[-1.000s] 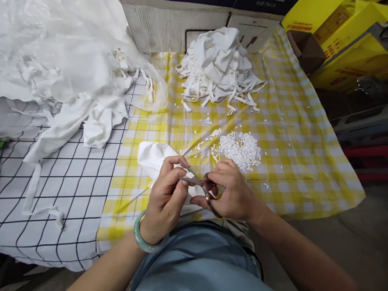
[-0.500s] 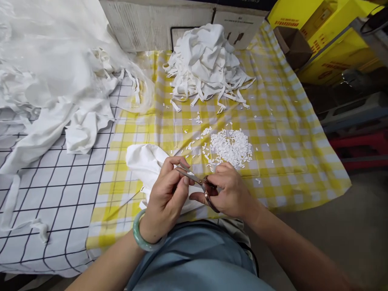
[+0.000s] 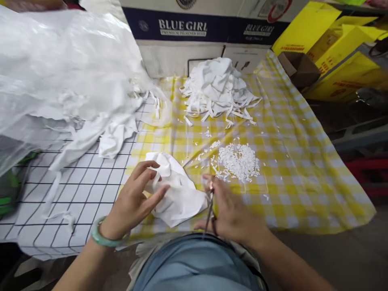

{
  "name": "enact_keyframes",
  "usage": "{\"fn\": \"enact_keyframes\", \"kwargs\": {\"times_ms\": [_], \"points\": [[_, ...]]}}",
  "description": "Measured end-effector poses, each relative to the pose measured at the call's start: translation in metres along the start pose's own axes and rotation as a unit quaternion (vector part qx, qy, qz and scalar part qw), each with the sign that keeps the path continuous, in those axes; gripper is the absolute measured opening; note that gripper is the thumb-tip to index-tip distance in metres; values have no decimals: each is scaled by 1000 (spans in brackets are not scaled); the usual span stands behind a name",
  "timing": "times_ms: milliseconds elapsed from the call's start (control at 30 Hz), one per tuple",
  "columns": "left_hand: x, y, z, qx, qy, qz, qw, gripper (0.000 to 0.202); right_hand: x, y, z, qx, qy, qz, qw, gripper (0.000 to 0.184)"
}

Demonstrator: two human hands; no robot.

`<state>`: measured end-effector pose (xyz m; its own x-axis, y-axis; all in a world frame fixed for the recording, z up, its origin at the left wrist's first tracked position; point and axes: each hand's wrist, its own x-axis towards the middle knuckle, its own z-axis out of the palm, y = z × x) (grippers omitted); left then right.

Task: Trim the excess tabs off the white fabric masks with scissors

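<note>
A white cloth piece [image 3: 178, 198] lies crumpled on the table in front of me. My left hand [image 3: 136, 198], a green bangle at its wrist, hovers over the cloth's left side with fingers spread. Whether the fingertips touch the fabric I cannot tell. My right hand [image 3: 226, 206] is closed around a pair of scissors [image 3: 209, 210], whose blades point back toward my body; it is blurred by motion. Beyond that hand is a heap of tiny white snippets [image 3: 239, 161]. Farther back stands a pile of white strapped cloth pieces [image 3: 218, 89].
A clear plastic bag [image 3: 75, 52] with more white cloth spreads over the left side. The Blue Girl carton [image 3: 188, 30] borders the back. Yellow bags [image 3: 348, 68] and a small brown box [image 3: 298, 66] sit at the right. The checked tablecloth [image 3: 303, 173] ends at the right edge.
My left hand has come off the scissor tips and moved left, its fingers opening. The scissors have swung in my right hand from pointing left to pointing toward me. The view has tilted up.
</note>
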<state>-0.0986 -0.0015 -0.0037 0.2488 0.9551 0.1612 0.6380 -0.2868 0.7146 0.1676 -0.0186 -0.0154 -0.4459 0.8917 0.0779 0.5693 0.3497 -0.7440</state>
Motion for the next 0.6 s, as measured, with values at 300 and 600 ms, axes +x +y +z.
{"fn": "enact_keyframes", "kwargs": {"times_ms": [300, 600], "points": [[14, 3, -33, -76, -45, 6, 996, 9, 96, -48, 42, 171, 31, 4, 985, 26], [238, 70, -22, -37, 216, 20, 976, 26, 261, -25, -164, -33, 401, 37, 915, 27]]}}
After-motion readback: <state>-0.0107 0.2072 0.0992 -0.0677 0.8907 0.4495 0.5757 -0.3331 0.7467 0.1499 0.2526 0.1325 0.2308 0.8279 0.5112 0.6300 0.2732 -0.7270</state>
